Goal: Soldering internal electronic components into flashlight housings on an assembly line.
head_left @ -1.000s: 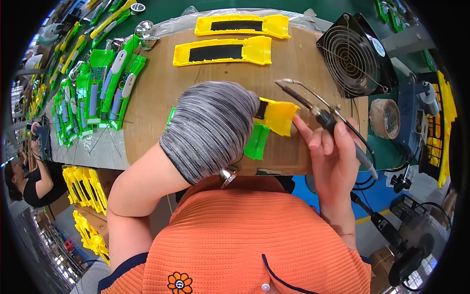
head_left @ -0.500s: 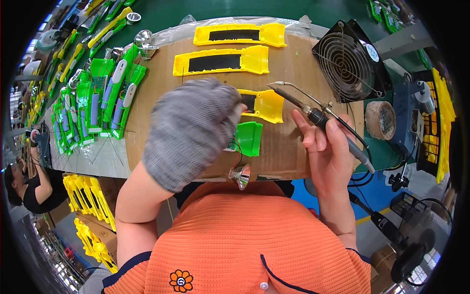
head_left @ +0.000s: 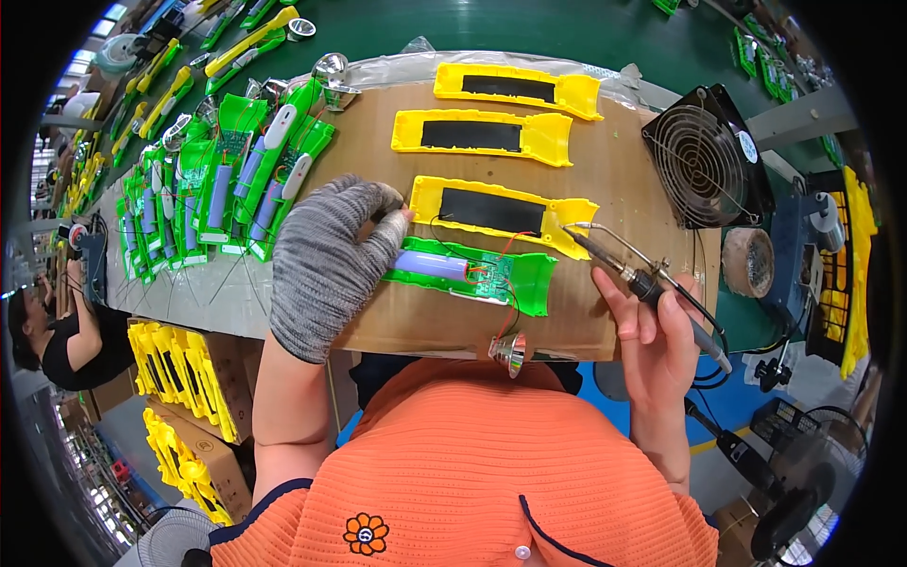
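My left hand [head_left: 335,260], in a grey striped glove with bare fingertips, is closed in a pinch at the left end of a yellow plastic shell [head_left: 567,210] with a black panel. Whatever is between its fingertips is too small to make out. Just below lies a green flashlight half [head_left: 534,283] with a purple battery cell [head_left: 430,264], a green circuit board [head_left: 491,276] and red and black wires. A reflector cup [head_left: 510,352] hangs at the table's near edge. My right hand [head_left: 657,331] grips a soldering iron [head_left: 647,288], its tip above the yellow shell's right end.
Two more yellow shells [head_left: 496,90] [head_left: 482,135] lie farther back on the cardboard [head_left: 368,132]. Several green flashlight halves [head_left: 213,203] crowd the left. On the right stand a black fan [head_left: 697,161], a tape roll [head_left: 746,255] and a solder spool [head_left: 829,222]. A co-worker [head_left: 80,326] is at far left.
My left hand has drawn back left and lower, uncovering the yellow shell's panel and the green half's battery and board. My right hand still holds the iron. The whole view has shifted slightly.
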`<state>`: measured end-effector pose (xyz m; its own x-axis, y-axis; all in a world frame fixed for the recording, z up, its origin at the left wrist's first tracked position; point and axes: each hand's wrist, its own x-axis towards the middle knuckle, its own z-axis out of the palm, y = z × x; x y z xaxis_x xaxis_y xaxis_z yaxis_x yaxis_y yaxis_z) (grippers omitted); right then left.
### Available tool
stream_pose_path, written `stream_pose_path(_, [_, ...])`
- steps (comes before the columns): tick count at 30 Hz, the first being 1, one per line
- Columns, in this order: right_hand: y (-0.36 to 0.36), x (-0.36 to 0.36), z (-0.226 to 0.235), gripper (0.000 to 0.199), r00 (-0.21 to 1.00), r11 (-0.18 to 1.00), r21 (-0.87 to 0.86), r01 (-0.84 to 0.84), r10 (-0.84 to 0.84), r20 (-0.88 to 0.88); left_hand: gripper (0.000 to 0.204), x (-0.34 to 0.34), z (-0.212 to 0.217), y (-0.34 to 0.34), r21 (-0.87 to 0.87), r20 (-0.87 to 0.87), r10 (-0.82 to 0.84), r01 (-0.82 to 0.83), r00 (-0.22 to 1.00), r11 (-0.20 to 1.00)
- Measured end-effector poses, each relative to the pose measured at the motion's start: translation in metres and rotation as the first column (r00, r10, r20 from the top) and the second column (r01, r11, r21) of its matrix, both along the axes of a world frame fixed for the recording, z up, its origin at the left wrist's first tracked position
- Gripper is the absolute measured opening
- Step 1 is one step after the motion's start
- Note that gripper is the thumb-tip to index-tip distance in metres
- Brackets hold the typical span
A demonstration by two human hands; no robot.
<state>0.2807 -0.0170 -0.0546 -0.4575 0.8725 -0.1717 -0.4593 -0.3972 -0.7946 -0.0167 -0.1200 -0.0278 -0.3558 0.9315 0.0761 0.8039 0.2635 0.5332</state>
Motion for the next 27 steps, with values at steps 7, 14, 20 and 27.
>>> stream_pose_path(7, [-0.014, 0.005, 0.007, 0.012, 0.990, 0.995, 0.015, -0.099, 0.097, 0.099, 0.018, 0.015, 0.002, -0.006, 0.312, 0.030, -0.416, 0.387, 0.909, 0.868])
stream_pose_path(14, [-0.016, 0.006, 0.013, 0.018, 0.976, 0.980, 0.092, -0.177, 0.163, 0.146, 0.016, 0.023, 0.001, 0.001, 0.180, -0.055, -0.568, 0.568, 0.821, 0.803])
stream_pose_path(20, [-0.019, 0.002, 0.019, 0.019, 0.960, 0.978, 0.079, -0.194, 0.172, 0.220, 0.014, 0.033, 0.010, 0.003, -0.046, -0.180, -0.552, 0.554, 0.814, 0.832])
stream_pose_path(27, [-0.019, 0.002, 0.023, 0.020, 0.911, 0.960, 0.046, -0.275, 0.245, 0.333, 0.013, 0.036, 0.015, 0.011, -0.065, -0.217, -0.560, 0.560, 0.800, 0.826])
